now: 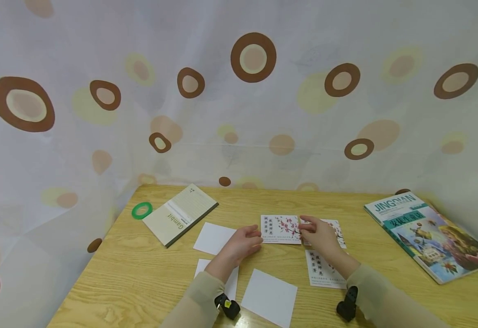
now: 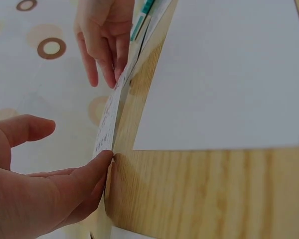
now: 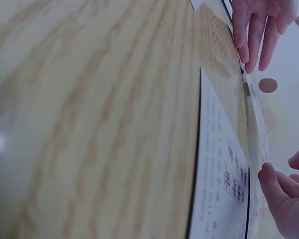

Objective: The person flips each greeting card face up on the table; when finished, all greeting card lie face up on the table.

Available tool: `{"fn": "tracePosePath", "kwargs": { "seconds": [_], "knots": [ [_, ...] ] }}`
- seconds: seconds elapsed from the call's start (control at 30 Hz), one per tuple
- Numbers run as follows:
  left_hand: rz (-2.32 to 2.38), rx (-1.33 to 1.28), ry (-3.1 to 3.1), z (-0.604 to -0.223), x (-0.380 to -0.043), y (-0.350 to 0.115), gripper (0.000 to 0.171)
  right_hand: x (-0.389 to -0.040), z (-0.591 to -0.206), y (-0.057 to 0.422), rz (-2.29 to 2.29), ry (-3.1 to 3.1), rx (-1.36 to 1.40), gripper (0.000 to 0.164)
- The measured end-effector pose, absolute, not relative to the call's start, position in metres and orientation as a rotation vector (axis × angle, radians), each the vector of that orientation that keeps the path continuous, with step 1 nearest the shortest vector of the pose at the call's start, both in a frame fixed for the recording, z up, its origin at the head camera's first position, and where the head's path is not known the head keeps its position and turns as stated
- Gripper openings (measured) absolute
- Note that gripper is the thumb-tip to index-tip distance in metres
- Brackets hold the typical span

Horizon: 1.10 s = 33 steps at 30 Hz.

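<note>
A white card [image 1: 272,230] printed with dark characters and pink blossoms lies on the table between the two hands. At its left edge are the fingertips of my left hand [image 1: 243,246], the thumb held apart from them in the left wrist view. My right hand [image 1: 322,237] reaches over a second blossom card [image 1: 336,225], its fingertips at the first card's right edge. That second card is partly hidden under the hand. Nearer to me lies a third printed card [image 1: 321,273], partly covered by the right forearm. Neither hand curls round anything.
Blank white cards lie on the wooden table [image 1: 112,282]: one behind the left wrist [image 1: 212,238], one [image 1: 231,287] partly under that forearm, one nearer the front [image 1: 269,296]. A notebook [image 1: 181,214] and green tape roll [image 1: 142,210] are left; a magazine [image 1: 431,237] is right.
</note>
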<state>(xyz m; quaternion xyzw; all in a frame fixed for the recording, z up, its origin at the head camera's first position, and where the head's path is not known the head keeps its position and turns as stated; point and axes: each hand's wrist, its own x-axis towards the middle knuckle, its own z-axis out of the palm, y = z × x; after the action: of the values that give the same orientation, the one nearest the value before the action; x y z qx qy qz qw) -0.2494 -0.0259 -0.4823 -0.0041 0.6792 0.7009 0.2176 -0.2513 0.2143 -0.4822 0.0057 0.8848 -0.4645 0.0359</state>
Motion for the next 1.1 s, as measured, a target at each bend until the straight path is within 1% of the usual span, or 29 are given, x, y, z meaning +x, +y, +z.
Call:
{"fn": "tracePosePath", "kwargs": {
  "seconds": [0.77, 0.93, 1.1],
  "knots": [
    [1.924, 0.007, 1.883, -0.483, -0.247, -0.03, 0.064, -0.251, -0.483, 0.217, -1.36, 2.754, 0.022, 0.049],
    [1.917, 0.03, 1.875, -0.483, -0.244, -0.037, 0.063, -0.249, -0.482, 0.221, -1.355, 2.759, -0.013, 0.049],
    [1.89, 0.048, 1.869, -0.482, -0.24, -0.045, 0.062, -0.245, -0.482, 0.224, -1.353, 2.743, -0.125, 0.05]
  ]
}}
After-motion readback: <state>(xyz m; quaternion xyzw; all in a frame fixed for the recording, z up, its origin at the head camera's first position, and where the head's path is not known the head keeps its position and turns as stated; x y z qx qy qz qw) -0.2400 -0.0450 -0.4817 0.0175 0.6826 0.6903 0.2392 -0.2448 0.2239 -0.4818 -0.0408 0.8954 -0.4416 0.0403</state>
